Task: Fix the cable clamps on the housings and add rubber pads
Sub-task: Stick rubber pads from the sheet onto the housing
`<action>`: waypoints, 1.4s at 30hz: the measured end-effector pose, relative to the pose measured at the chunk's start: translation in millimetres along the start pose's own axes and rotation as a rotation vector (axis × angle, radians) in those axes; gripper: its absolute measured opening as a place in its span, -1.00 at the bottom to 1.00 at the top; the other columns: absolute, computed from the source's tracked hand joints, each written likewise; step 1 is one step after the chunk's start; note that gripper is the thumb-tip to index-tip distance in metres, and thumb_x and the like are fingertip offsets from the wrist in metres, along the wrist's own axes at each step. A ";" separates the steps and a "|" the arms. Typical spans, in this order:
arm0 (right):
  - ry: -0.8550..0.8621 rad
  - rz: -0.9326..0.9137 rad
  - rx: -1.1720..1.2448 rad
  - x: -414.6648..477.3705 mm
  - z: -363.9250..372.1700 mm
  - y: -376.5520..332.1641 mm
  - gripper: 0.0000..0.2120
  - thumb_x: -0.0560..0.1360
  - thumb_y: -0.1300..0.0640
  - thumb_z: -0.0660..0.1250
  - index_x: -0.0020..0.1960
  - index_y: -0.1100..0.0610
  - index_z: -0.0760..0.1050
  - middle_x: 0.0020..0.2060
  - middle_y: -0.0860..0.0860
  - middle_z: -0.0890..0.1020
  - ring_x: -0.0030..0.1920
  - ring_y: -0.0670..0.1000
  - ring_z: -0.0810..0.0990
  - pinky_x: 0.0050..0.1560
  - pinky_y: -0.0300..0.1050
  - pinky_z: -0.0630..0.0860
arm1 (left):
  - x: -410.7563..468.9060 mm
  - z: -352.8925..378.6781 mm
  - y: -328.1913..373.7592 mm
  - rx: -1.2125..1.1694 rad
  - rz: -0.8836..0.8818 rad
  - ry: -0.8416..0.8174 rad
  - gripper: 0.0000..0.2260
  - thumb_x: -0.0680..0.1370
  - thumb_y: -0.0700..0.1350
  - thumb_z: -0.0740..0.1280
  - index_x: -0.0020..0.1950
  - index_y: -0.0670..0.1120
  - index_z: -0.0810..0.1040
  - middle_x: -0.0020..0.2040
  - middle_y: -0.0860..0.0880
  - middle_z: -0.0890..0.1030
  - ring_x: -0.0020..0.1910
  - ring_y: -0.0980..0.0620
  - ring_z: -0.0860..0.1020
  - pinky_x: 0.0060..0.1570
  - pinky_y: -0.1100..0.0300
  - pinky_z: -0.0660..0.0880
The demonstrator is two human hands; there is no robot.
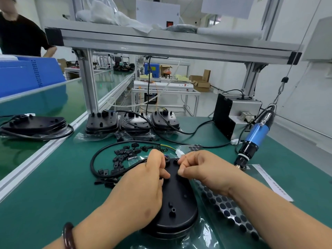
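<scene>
Hands both up at the far end of the black housing (pixel 177 203), which lies flat on the green mat (pixel 53 203) right in front of the person. The left hand (pixel 142 184) lies over the housing's left edge, fingers curled round the far-left corner, thumb on top, so it's gripping it. The right hand (pixel 203 169) comes in from the right, fingers curled, tips down on the far end and nearly touching the left fingers. Honestly can't tell if it's pinching anything, the fingers hide it. A black cable (pixel 92 164) loops out from the far end round to the left. The loose cable clamps (pixel 124 156) are scattered in and around that loop, just left of the left hand. The sheet of rubber pads (pixel 224 205) lies under the right wrist, just beside the housing's right edge. A blue screwdriver (pixel 256 135) hangs off to the right, and three more housings (pixel 133 123) sit in a row at the back.
</scene>
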State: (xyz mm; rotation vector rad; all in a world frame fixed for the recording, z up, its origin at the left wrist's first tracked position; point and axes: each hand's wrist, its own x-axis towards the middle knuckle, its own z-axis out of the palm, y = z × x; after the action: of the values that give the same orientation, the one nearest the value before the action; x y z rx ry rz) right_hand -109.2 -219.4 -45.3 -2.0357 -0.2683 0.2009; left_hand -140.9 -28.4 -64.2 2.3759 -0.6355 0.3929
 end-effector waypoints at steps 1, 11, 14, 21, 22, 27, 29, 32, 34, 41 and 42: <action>-0.003 -0.003 -0.014 -0.3 -0.2 -0.2 -0.93 0.25 0.11 0.38 -0.38 0.09 0.58 -0.13 0.09 0.52 -0.10 0.05 0.43 -0.03 -0.10 0.35 | -0.1 -0.2 0.2 0.005 -0.001 0.001 -0.72 0.52 -0.18 0.20 -0.06 0.13 0.12 -0.05 0.26 0.56 -0.05 0.30 0.52 -0.04 0.19 0.53; 0.017 -0.010 -0.103 -1.2 -2.5 1.0 -0.85 0.44 0.24 0.40 -0.31 0.19 0.59 -0.16 -0.04 0.55 -0.06 -0.04 0.54 -0.03 -0.27 0.42 | -0.7 -1.0 3.5 0.057 0.033 -0.006 -0.72 0.53 -0.18 0.16 -0.07 0.14 0.09 -0.01 0.26 0.57 -0.05 0.25 0.49 -0.06 0.21 0.48; 0.017 -0.018 -0.120 -1.7 -2.2 -0.6 -0.78 0.43 0.24 0.39 -0.38 0.08 0.57 -0.17 -0.10 0.57 -0.02 -0.04 0.58 -0.01 -0.31 0.40 | 0.1 -1.6 5.5 0.088 0.061 -0.027 -0.72 0.50 -0.22 0.15 -0.06 0.13 0.12 0.01 0.29 0.57 -0.03 0.21 0.48 -0.07 0.10 0.51; 0.015 -0.011 -0.168 -3.0 -2.0 -3.9 -0.85 0.43 0.25 0.39 -0.32 0.15 0.59 -0.16 -0.06 0.59 -0.10 -0.22 0.55 0.15 -0.04 0.46 | 2.5 -5.2 11.0 0.185 0.090 -0.101 -0.68 0.47 -0.21 0.13 -0.09 0.18 0.06 0.06 0.35 0.52 -0.01 0.20 0.43 -0.11 0.08 0.50; 0.021 -0.018 -0.178 -3.7 -1.5 -5.7 -0.86 0.43 0.26 0.39 -0.32 0.18 0.59 -0.14 0.06 0.59 -0.11 -0.11 0.54 0.13 0.02 0.48 | 2.9 -6.1 12.1 0.196 0.094 -0.114 -0.68 0.47 -0.20 0.12 -0.09 0.19 0.05 0.07 0.33 0.51 -0.02 0.18 0.43 -0.10 0.07 0.50; 0.054 0.043 -0.287 -5.0 -6.7 -12.0 -0.83 0.46 0.16 0.40 -0.30 0.15 0.59 -0.20 0.23 0.59 -0.32 0.05 0.45 -0.27 -0.06 0.44 | 4.8 -9.6 17.8 0.229 0.105 -0.167 -0.65 0.40 -0.25 0.08 -0.10 0.17 0.02 0.11 0.30 0.50 -0.05 0.17 0.38 -0.09 0.07 0.50; 0.159 0.079 -0.294 -5.1 -14.3 -13.6 -0.79 0.50 0.08 0.37 -0.23 0.19 0.59 -0.38 0.09 0.56 -0.41 0.00 0.44 -0.34 -0.10 0.44 | 4.6 -9.2 15.8 0.217 0.109 -0.164 -0.66 0.39 -0.26 0.07 -0.09 0.15 0.04 0.10 0.32 0.51 -0.03 0.18 0.40 -0.08 0.08 0.50; 0.352 0.088 -0.118 -5.7 -23.4 -12.2 -0.79 0.54 0.12 0.34 -0.16 0.26 0.59 -0.43 0.00 0.59 -0.43 -0.09 0.57 -0.19 -0.05 0.60 | 2.5 -6.8 7.5 0.153 0.086 -0.125 -0.68 0.44 -0.27 0.09 -0.07 0.14 0.09 0.05 0.35 0.52 -0.02 0.25 0.46 -0.05 0.13 0.50; 0.375 0.086 -0.009 -7.2 -22.1 -11.1 -0.84 0.55 0.17 0.32 -0.15 0.19 0.60 -0.43 -0.01 0.62 -0.42 -0.10 0.61 -0.14 -0.09 0.62 | 2.3 -5.5 3.3 0.085 0.043 -0.087 -0.68 0.48 -0.28 0.09 -0.04 0.16 0.13 0.04 0.35 0.51 0.02 0.34 0.49 0.00 0.17 0.52; 0.319 0.106 0.048 -4.6 -2.2 -7.4 -0.83 0.57 0.27 0.23 -0.10 0.11 0.56 -0.32 0.05 0.64 -0.36 -0.08 0.62 -0.05 -0.08 0.64 | 6.1 -8.9 12.3 0.233 0.122 -0.197 -0.68 0.37 -0.24 0.05 -0.08 0.14 0.05 0.20 0.39 0.48 0.05 0.19 0.42 -0.10 0.11 0.49; 0.318 0.104 0.056 -4.6 -1.6 -7.4 -0.83 0.58 0.27 0.23 -0.10 0.11 0.56 -0.32 0.05 0.63 -0.37 -0.09 0.62 -0.08 -0.12 0.65 | 6.8 -9.6 13.4 0.260 0.131 -0.224 -0.68 0.35 -0.24 0.05 -0.08 0.14 0.04 0.22 0.37 0.47 0.07 0.18 0.40 -0.10 0.12 0.49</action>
State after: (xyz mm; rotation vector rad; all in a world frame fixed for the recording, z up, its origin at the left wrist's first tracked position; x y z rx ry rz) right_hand -114.0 -218.7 -37.9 -1.9926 0.0412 -0.0525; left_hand -143.5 -33.6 -47.4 2.6582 -0.8931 0.2804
